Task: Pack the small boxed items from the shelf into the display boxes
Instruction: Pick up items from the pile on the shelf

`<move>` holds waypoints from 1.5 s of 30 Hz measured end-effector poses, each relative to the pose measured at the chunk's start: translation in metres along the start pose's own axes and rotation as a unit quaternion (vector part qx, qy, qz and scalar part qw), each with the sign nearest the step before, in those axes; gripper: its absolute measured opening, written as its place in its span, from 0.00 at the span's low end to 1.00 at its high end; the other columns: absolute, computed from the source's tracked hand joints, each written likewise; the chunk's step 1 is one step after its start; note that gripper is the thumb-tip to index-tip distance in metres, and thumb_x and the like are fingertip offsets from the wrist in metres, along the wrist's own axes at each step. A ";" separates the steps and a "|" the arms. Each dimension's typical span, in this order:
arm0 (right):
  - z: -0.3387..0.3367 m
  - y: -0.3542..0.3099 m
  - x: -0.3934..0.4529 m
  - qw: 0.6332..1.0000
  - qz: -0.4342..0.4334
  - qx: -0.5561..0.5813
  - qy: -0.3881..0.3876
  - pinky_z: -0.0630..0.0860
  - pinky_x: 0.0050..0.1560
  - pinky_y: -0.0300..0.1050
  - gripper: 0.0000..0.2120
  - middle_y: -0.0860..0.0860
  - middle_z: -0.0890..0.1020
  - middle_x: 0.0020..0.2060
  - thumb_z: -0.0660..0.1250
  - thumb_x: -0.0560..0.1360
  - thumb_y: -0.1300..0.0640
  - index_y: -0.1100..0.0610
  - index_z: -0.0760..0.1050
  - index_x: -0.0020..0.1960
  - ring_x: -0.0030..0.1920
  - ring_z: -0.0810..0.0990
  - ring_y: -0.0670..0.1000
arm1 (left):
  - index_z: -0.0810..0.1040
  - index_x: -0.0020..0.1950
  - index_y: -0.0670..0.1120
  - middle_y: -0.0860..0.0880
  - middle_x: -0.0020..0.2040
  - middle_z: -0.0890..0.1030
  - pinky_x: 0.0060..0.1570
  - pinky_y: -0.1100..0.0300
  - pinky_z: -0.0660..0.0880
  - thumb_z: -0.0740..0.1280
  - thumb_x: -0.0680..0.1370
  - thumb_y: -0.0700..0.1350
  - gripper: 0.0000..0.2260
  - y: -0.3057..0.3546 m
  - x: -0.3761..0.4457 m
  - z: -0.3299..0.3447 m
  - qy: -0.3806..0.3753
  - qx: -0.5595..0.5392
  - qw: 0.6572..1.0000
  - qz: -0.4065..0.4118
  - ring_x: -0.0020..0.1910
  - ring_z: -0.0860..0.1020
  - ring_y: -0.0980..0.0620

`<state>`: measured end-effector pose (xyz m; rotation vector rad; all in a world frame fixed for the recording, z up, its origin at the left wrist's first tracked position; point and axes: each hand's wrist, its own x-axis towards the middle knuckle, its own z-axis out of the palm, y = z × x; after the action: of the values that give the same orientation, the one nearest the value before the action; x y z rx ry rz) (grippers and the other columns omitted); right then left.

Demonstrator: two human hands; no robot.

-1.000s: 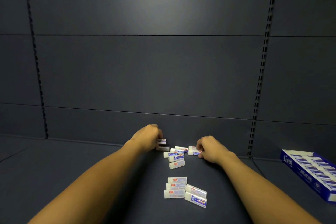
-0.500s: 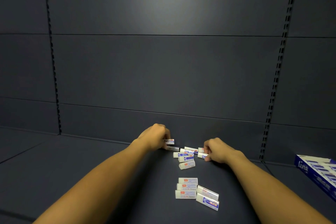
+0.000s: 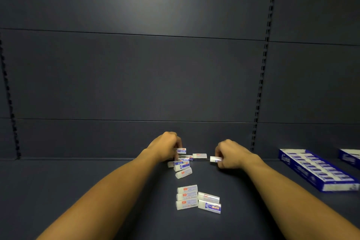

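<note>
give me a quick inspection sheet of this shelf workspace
surface: dark shelf, matte.
job's things: near group of small boxes lying flat; far group loosely piled; blue display box at right, rows filled; second display box cut off by frame edge.
clutter: nothing seen.
grippers: left hand holds a small box; right hand pinches another small box.
cables: nothing seen.
surroundings: dark back panels, slotted upright.

Dark shelf (image 3: 78, 191): scattered small boxes (image 3: 187, 197), blue display boxes (image 3: 315, 169) at right.
</note>
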<state>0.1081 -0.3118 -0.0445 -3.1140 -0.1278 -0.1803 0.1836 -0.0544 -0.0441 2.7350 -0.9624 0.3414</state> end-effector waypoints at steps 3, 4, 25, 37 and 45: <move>-0.005 0.011 -0.017 0.999 0.031 -0.022 0.010 0.73 0.39 0.43 0.07 0.49 0.78 0.46 0.72 0.69 0.54 0.51 0.77 0.45 0.43 0.78 0.50 | 0.82 0.53 0.49 0.54 0.52 0.74 0.47 0.58 0.76 0.75 0.74 0.42 0.09 0.016 0.012 0.007 0.008 -0.009 0.999 0.030 0.49 0.76 0.52; -0.006 0.014 -0.023 0.999 0.042 -0.027 0.013 0.73 0.39 0.42 0.07 0.49 0.77 0.46 0.72 0.70 0.54 0.52 0.77 0.46 0.43 0.78 0.50 | 0.82 0.53 0.49 0.54 0.52 0.74 0.48 0.57 0.77 0.76 0.74 0.43 0.09 0.022 0.016 0.010 0.010 -0.012 0.999 0.039 0.49 0.76 0.52; -0.042 0.110 -0.194 0.966 0.231 -0.079 0.081 0.77 0.46 0.46 0.07 0.53 0.79 0.51 0.69 0.72 0.56 0.55 0.77 0.50 0.48 0.79 0.55 | 0.81 0.54 0.49 0.52 0.54 0.76 0.50 0.53 0.79 0.72 0.75 0.42 0.08 0.207 0.046 0.029 0.017 -0.029 0.982 0.183 0.48 0.77 0.50; -0.049 0.178 -0.324 0.963 0.241 -0.079 0.087 0.75 0.48 0.47 0.08 0.53 0.77 0.55 0.68 0.75 0.57 0.57 0.77 0.53 0.54 0.78 0.56 | 0.80 0.57 0.46 0.48 0.58 0.78 0.52 0.52 0.78 0.71 0.77 0.46 0.09 0.350 0.009 0.042 0.014 -0.009 0.976 0.218 0.54 0.77 0.47; -0.048 0.222 -0.401 0.960 0.258 -0.059 0.092 0.79 0.47 0.48 0.05 0.55 0.77 0.53 0.69 0.74 0.58 0.56 0.74 0.47 0.49 0.77 0.54 | 0.81 0.58 0.45 0.47 0.59 0.76 0.54 0.49 0.77 0.69 0.77 0.41 0.10 0.449 -0.014 0.043 0.028 -0.029 0.976 0.213 0.55 0.77 0.44</move>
<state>-0.2764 -0.5668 -0.0464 -3.0869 0.7133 -0.4710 -0.1059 -0.3998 -0.0303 2.4350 -1.5147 0.4487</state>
